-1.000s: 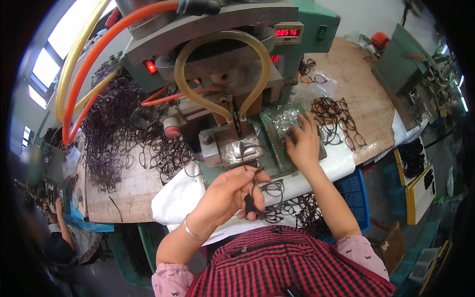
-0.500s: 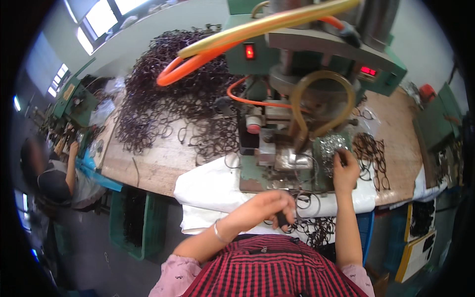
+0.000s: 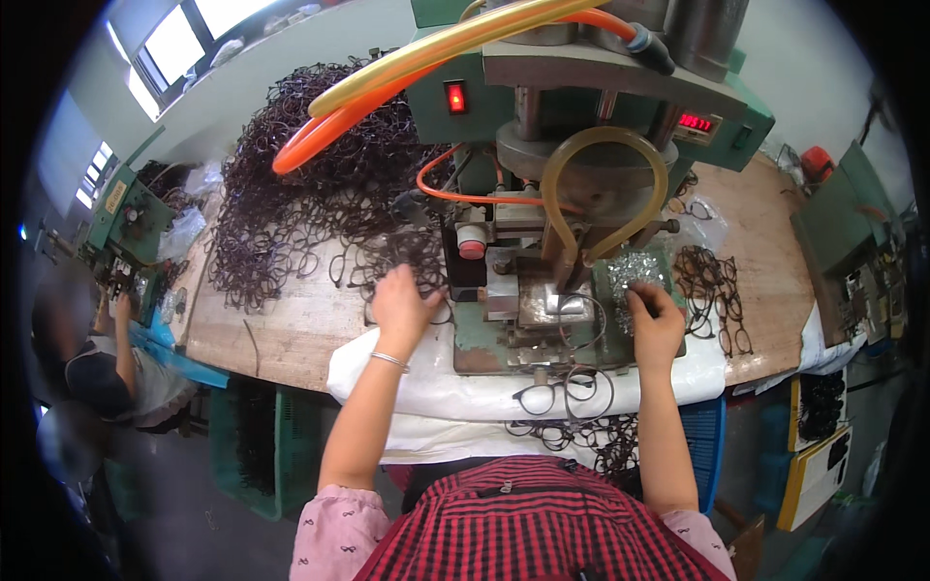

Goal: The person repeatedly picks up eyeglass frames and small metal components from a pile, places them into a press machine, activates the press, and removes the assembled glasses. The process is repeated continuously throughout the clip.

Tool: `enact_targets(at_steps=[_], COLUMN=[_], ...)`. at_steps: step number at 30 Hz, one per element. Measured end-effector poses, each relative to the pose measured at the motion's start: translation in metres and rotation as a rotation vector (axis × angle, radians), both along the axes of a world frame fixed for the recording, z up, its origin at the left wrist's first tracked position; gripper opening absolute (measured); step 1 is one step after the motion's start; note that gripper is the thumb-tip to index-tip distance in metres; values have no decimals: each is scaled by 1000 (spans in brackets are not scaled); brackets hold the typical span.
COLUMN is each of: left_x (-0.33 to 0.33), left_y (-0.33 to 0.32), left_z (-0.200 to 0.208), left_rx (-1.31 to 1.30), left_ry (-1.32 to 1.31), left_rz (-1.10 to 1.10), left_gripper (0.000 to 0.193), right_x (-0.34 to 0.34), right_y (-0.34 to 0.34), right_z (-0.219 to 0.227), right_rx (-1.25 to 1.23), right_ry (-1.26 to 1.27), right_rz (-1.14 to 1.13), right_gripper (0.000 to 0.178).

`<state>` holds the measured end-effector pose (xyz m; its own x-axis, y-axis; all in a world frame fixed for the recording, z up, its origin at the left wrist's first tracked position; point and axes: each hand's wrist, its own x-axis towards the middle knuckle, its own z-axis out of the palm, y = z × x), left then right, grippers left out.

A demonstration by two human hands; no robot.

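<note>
My left hand reaches over the near edge of the dark eyeglass frames left of the press, thumb apart from the fingers; no object shows in it. My right hand is at a heap of tiny silvery metal pieces on the press's right side. Its fingers are curled into a pinch, and whatever they hold is too small to make out. Between the hands stands the green press with a metal block in its middle. Dark eyeglass frames lie on white cloth at its front.
A large tangled pile of eyeglass frames covers the table's far left. More frames lie right of the press. Orange and yellow hoses loop overhead. A green crate stands below left. Another person works at the far left.
My left hand has moved from the press's front, away from a dark object it was at, forward and left to the loose frames. My right hand stays at the metal pieces. The view has shifted slightly.
</note>
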<state>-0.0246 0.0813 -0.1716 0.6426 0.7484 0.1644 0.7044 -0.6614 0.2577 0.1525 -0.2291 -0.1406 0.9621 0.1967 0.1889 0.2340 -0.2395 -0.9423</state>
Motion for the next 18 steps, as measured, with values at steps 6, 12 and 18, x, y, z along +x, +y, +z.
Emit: enact_targets(at_steps=[6,12,18], left_x=[-24,-57,-72], left_y=[49,63,16], left_z=[35,109,106], left_rx=[-138,77,567], left_ry=[-16,-50,-359], left_rz=[64,-134,-347], left_gripper=[42,27,25], right_x=[-12,-30,-37], right_y=[-57,19,43], right_z=[5,94,78], right_rx=[77,-3,217], right_ry=[-28,-327,-22], right_rz=[9,372,377], right_gripper=[11,14,31])
